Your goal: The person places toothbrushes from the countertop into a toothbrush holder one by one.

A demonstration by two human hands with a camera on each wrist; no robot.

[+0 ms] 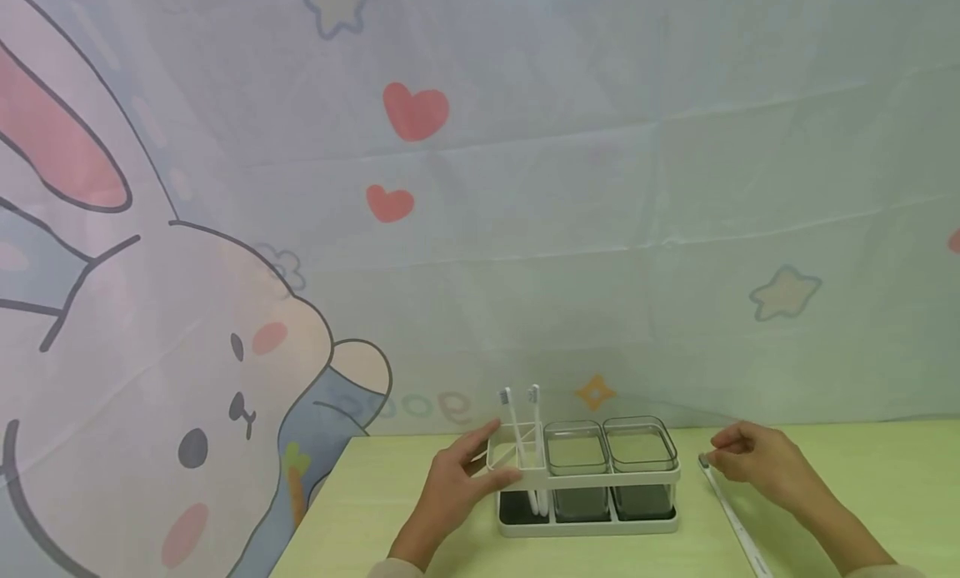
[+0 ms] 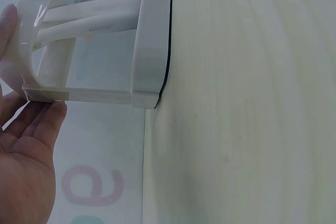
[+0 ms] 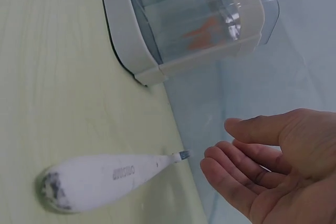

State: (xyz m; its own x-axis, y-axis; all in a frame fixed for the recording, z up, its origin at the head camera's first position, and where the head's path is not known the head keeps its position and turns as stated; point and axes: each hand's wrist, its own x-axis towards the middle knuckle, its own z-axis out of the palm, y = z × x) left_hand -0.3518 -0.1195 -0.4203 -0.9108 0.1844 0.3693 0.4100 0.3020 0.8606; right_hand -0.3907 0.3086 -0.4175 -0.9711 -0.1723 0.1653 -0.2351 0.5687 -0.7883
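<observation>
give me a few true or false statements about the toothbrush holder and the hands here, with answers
1. Two toothbrushes stand upright in the holder's left compartment. True.
2. The left hand touches the holder's left end. True.
3. The right hand grips one of the clear cups. False: it is beside the holder, by the head of a toothbrush lying on the table.
4. The holder is lying tipped on its side. False: it stands upright on the green table.
5. Three clear cups sit in the holder. False: there are two.
</observation>
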